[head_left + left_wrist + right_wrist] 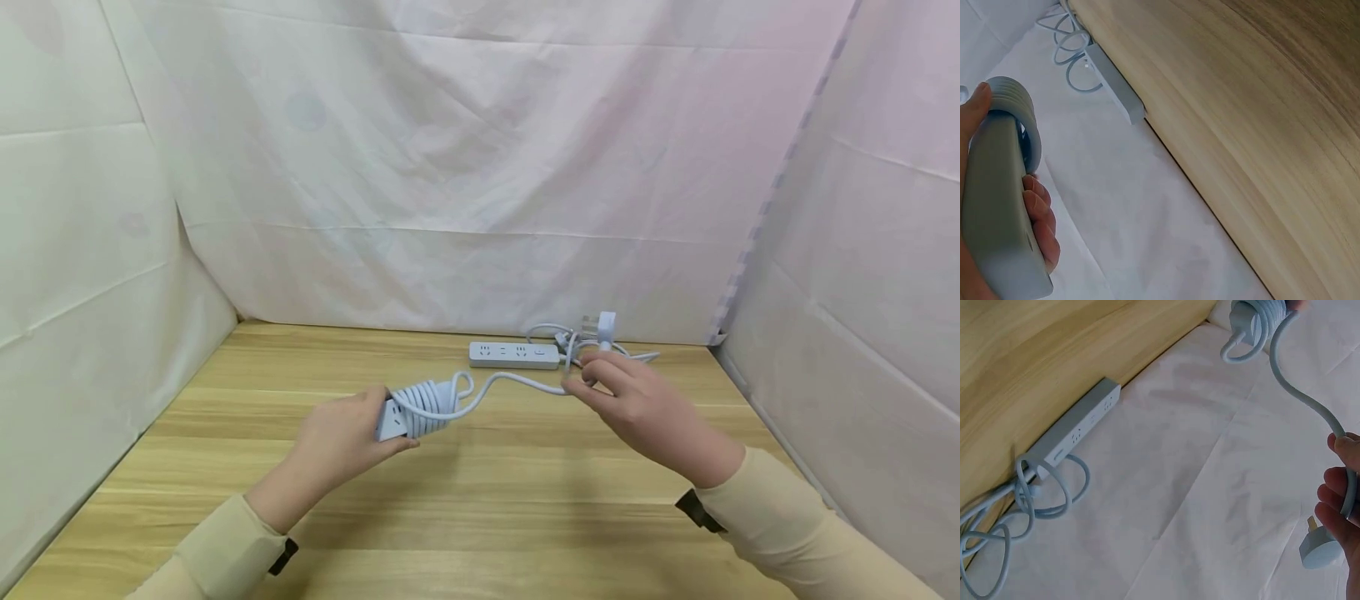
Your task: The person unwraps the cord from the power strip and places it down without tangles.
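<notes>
My left hand grips a white power strip above the table. Several turns of its white cord are wound round the strip's far end, as the left wrist view also shows. From there a loose length runs rightward to my right hand, which holds the cord between thumb and fingers. Just beyond those fingers the cord's plug sticks up, its pins pointing left. In the right wrist view the plug hangs beside the curled fingers.
A second white power strip lies at the table's back edge, its loosely looped cord to its right. White cloth hangs behind the wooden table and on both sides.
</notes>
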Available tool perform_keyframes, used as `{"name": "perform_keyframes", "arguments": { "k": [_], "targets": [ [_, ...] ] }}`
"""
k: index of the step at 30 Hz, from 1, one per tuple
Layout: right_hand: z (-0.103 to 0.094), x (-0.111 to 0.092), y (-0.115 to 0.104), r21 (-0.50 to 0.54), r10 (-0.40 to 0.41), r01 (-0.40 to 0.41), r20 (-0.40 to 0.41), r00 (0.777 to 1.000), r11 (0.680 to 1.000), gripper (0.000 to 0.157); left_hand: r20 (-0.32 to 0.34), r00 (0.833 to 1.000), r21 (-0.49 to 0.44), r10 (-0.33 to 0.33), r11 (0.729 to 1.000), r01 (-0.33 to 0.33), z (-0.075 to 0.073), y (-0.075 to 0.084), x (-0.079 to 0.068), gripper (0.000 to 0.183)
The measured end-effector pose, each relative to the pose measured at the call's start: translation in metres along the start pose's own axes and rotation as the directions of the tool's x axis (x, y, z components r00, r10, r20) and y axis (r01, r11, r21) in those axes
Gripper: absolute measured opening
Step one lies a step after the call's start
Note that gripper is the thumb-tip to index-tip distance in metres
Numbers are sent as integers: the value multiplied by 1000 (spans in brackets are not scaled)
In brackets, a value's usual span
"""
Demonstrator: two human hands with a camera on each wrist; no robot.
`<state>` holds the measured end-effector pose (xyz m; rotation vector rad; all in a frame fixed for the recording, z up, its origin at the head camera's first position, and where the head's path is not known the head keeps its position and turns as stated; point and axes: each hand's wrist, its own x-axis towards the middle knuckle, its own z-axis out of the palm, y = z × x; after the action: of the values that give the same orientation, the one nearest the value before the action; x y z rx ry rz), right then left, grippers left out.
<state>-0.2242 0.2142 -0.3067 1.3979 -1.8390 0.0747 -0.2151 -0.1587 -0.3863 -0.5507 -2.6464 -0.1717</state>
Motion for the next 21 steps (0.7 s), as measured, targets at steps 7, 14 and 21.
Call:
{"name": "perform_keyframes", "arguments": {
  "k": [7, 14, 21],
  "targets": [
    [-5, -3, 7, -49, 22, -23, -34, 999, 999, 38, 59, 998, 59, 23, 998, -26, -1, 1, -2, 62],
    [-7, -7, 18, -60, 71, -76, -69, 995, 995, 39, 7, 994, 89, 113, 990, -113, -1, 2, -5, 65],
    [-6, -19, 26, -59, 197, -197, 2, 980, 979, 29, -119, 965, 80, 235, 971, -226, -3, 5, -7, 68]
  ]
}}
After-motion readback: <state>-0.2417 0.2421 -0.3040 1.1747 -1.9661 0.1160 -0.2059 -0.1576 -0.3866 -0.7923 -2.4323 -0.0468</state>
